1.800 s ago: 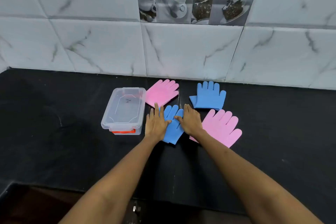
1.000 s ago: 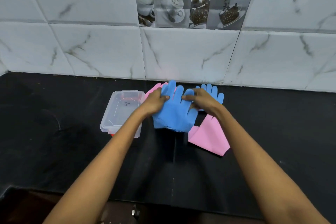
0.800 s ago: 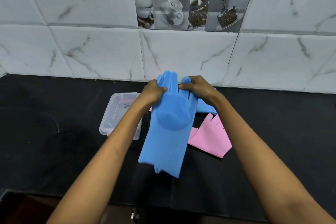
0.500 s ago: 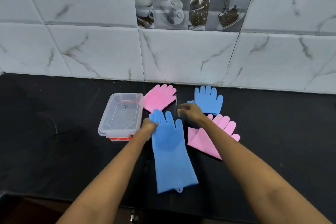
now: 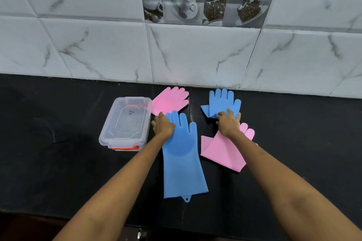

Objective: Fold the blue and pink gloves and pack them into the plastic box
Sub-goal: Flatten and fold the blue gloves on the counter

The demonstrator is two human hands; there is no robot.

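A long blue glove lies unfolded and flat on the black counter, fingers toward the wall. My left hand rests on its thumb side, fingers flat. My right hand lies on the near edge of a folded blue glove, fingers spread. A folded pink glove lies under my right wrist. Another folded pink glove sits by the wall. The clear plastic box, lid on, stands left of my left hand.
The black counter runs wide on both sides of the gloves. A white marble-tiled wall closes off the back. The counter's front edge runs just below the blue glove's cuff.
The folded blue glove was lifted, shaken open and laid flat on the counter. Since half a second ago my right hand moved back onto the other blue glove.
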